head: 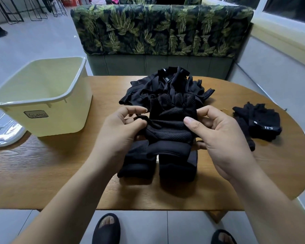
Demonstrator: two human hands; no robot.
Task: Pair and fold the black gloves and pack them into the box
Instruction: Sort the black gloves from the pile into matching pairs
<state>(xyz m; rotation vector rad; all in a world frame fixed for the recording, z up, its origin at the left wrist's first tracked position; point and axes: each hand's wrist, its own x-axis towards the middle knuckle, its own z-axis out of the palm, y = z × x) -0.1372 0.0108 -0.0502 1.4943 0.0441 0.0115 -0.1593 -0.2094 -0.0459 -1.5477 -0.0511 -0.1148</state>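
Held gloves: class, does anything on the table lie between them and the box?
Nothing visible. Only bare table separates the held gloves from the box to their left. The pile lies behind them and the spare gloves to their right, both off that path.

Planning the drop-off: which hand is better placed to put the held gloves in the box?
Probably the left hand: it grips the held gloves, and the box stands on its side; the right hand would have to reach across.
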